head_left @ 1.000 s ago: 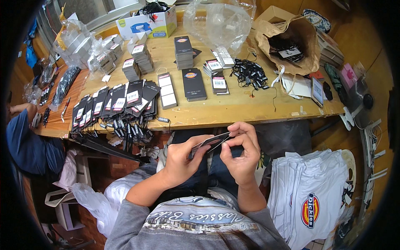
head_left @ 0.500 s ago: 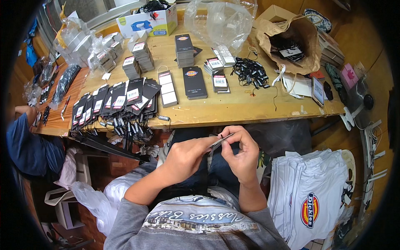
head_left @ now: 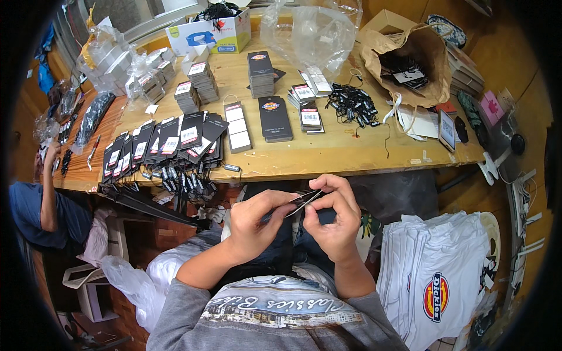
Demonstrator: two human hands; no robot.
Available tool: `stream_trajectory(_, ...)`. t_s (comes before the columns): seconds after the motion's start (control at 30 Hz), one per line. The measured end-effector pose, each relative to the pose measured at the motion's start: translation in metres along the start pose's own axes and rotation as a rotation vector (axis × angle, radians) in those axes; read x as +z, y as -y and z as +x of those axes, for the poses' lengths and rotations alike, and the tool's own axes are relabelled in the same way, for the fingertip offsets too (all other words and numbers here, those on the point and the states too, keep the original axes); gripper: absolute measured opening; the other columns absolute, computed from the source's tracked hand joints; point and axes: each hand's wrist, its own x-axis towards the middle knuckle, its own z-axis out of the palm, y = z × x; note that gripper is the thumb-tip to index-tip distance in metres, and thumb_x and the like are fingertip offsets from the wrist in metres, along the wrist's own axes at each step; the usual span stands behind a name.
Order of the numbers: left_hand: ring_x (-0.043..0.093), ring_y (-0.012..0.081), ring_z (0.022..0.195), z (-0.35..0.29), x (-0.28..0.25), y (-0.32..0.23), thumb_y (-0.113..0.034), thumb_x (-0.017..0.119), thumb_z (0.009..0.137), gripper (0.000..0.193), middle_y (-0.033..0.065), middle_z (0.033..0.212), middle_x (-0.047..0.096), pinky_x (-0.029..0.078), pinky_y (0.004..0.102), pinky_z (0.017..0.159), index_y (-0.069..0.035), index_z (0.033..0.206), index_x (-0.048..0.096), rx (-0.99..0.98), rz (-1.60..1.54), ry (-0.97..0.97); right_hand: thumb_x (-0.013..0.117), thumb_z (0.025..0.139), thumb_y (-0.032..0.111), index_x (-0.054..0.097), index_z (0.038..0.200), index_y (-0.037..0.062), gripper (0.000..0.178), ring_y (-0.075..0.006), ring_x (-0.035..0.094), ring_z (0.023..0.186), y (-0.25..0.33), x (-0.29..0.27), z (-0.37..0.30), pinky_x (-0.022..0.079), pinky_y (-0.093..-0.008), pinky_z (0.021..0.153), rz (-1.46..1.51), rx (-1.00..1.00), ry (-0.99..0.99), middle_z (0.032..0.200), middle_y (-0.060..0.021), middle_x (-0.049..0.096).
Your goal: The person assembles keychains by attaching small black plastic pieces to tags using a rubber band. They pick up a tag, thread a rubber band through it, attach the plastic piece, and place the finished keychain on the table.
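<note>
Above my lap, just in front of the table edge, I hold a thin dark hang tag (head_left: 302, 203), seen nearly edge-on. My left hand (head_left: 256, 220) pinches its left end between thumb and fingers. At the other end, my right hand (head_left: 336, 215) grips it with thumb and forefinger. A dark strand seems to lie by the tag, too small to make out. Beyond my hands lie a stack of black tags (head_left: 275, 123), a white-label strip (head_left: 237, 131) and a tangle of black tag strings (head_left: 352, 105). Fanned strung tags with barcode labels (head_left: 188, 136) spread at the left.
More tag stacks (head_left: 261, 82) stand farther back, beside a clear plastic bag (head_left: 310, 29). An open paper bag (head_left: 436, 88) and a phone (head_left: 446, 130) are at the right. Folded white shirts (head_left: 404, 275) sit low right. Another person's arm (head_left: 49, 193) reaches the table at far left.
The tag has turned so both ends show more, and my left fingers have opened out from their curled hold. The other person's arm has reached up onto the table.
</note>
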Motion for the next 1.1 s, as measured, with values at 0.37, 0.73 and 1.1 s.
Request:
stream_trajectory(0.37,0.060,0.0251,0.070,0.004,-0.006,0.003,0.009,0.054,0.061,0.027,0.0138,0.080,0.059,0.048,0.0288,0.058,0.002,0.087,0.056,0.308,0.149,0.112,0.058,0.059,-0.006,0.047,0.067,0.0016,0.016,-0.0228,0.054,0.073,-0.002,-0.003,-0.001,0.043,-0.0288,0.066,0.115,0.080,0.080,0.080,-0.0097,0.055)
stream_trajectory(0.73,0.061,0.0224,0.070,-0.006,-0.002,0.010,0.005,0.062,0.064,0.020,0.0127,0.079,0.060,0.047,0.0268,0.060,0.002,0.083,0.056,-0.072,-0.127,0.037,0.058,0.074,0.002,0.050,0.079,0.0001,0.009,-0.0157,0.054,0.075,-0.010,-0.003,-0.006,0.043,-0.0241,0.068,0.568,0.245,0.084,0.081,-0.0101,0.056)
stream_trajectory(1.1,0.059,0.0207,0.067,0.001,-0.007,0.008,0.011,0.057,0.065,0.017,0.0106,0.073,0.059,0.047,0.0260,0.058,0.002,0.078,0.056,-0.040,-0.213,0.187,0.058,0.076,0.006,0.056,0.081,-0.0020,0.009,-0.0073,0.051,0.072,-0.022,-0.017,0.004,0.040,-0.0187,0.065,0.867,0.615,0.471,0.080,-0.0020,0.055)
